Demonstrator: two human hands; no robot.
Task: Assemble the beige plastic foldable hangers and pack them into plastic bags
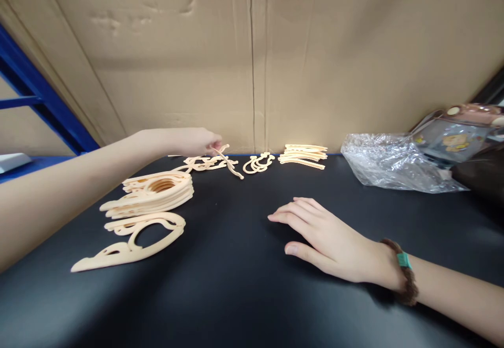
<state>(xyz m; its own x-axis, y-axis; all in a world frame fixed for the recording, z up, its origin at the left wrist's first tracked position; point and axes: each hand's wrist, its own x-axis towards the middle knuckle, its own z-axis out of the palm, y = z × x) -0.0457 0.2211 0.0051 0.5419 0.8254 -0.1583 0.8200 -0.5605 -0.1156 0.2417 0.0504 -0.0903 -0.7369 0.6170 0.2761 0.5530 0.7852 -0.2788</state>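
Observation:
At the back of the black table, my left hand [207, 140] pinches a thin cream plastic hanger piece [233, 169], which slants down to the right. A loose pile of similar curved pieces [207, 164] lies under and behind that hand. My right hand [323, 232] is held palm down with its fingers stretched out and nothing in it, low over the table or resting on it; I cannot tell which. Below my left forearm lie a stack of cream plastic folding hangers [157, 198] and, nearer to me, another hanger [129, 251] lying flat.
Several cream hooks [259, 164] lie at the table's back edge, with a pile of straight cream bars [302, 155] to their right. A crumpled clear plastic bag [394, 161] and a transparent printed pouch [452, 140] are at the right. Cardboard [252, 54] stands behind; a blue metal frame [43, 91] is left.

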